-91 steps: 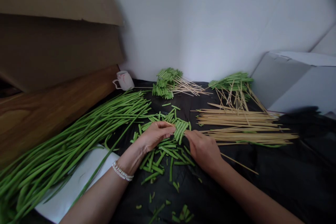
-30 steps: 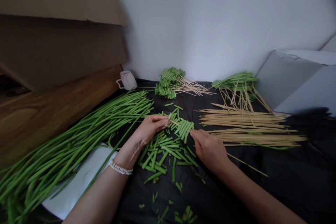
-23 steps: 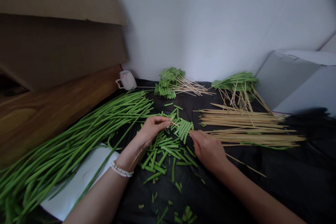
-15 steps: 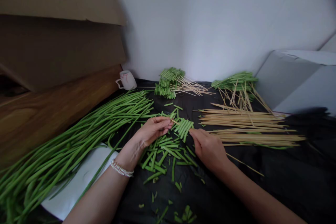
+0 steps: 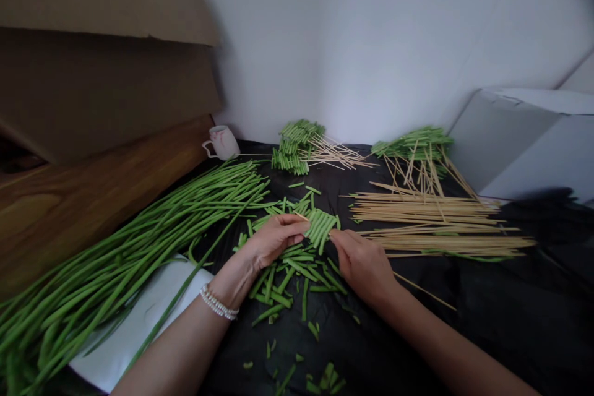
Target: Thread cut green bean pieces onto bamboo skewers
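Observation:
A bamboo skewer (image 5: 424,291) runs through a row of cut long green bean pieces (image 5: 320,226) lined up side by side, held just above the loose pile. My right hand (image 5: 362,263) is closed round the skewer at the row's right side, and the skewer's tail sticks out behind the wrist. My left hand (image 5: 275,240) pinches at the row's left end, with the skewer's tip showing just above the fingers. Exactly what sits between those fingertips is partly hidden. Loose cut bean pieces (image 5: 304,269) lie scattered beneath both hands on the black sheet (image 5: 385,352).
Uncut long beans (image 5: 153,247) spread at left, partly over a white board (image 5: 120,346). Bare skewers (image 5: 431,210) lie at right. Filled skewers are stacked at back centre (image 5: 297,142) and back right (image 5: 417,142). A mug (image 5: 223,142), cardboard box (image 5: 106,74) and white box (image 5: 533,142) stand around.
My left hand has shifted right and slightly down, from the skewer's tip to against the row of bean pieces. My right hand keeps its grip, and the view has shifted slightly.

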